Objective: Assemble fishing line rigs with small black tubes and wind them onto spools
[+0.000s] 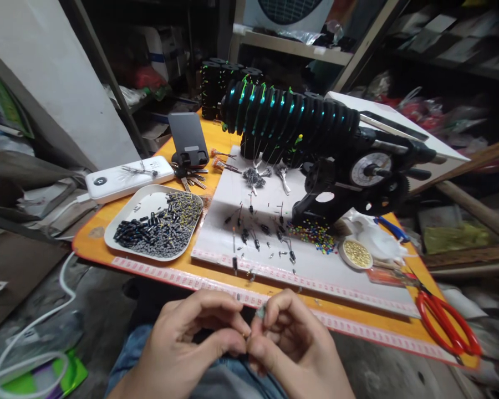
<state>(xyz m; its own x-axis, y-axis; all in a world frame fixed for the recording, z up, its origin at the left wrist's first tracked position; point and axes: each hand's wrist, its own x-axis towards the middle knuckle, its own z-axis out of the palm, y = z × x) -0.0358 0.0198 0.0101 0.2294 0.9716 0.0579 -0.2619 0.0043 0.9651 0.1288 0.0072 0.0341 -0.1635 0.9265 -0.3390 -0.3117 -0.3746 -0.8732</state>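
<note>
Fingers (pixel 237 346) of left hand (pixel 183 349) and right hand (pixel 293 346) pinched shut, tips touching, on a tiny bead (pixel 261 312) poking up between them. Held over the lap, just short of the desk (pixel 108 252) edge. Loose beads on white board (pixel 316 266) ahead; tray (pixel 143 202) forward-left.

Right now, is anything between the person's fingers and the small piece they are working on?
Nothing visible. The left hand and right hand meet fingertip to fingertip, pinching a tiny grey piece directly, in front of the orange table edge.
</note>
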